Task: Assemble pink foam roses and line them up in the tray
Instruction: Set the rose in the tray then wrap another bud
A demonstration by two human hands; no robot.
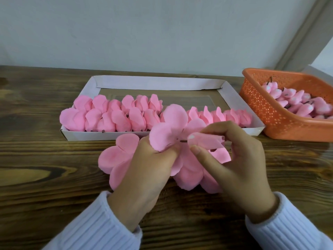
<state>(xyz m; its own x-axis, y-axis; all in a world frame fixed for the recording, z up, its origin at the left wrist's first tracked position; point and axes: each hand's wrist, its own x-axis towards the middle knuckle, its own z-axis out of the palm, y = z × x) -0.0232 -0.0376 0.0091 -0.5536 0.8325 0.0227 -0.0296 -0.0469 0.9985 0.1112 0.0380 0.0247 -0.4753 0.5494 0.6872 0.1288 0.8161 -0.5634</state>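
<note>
My left hand [144, 170] pinches a flat pink foam petal piece [171, 129] and holds it upright. My right hand [234, 159] grips a rolled pink rose bud [205, 141] lying sideways, its short dark stem pointing at the petal piece's centre. Both hands hover just in front of the white cardboard tray [156, 83]. Several assembled pink roses [115, 114] stand in rows along the tray's front and left part. A pile of loose petal pieces [117, 156] lies on the table under my hands.
An orange perforated plastic basket [261, 109] at the right holds several pink buds [297, 103] with dark stems. The wooden table [45, 168] runs to a pale wall at the back. The tray's back half shows bare floor.
</note>
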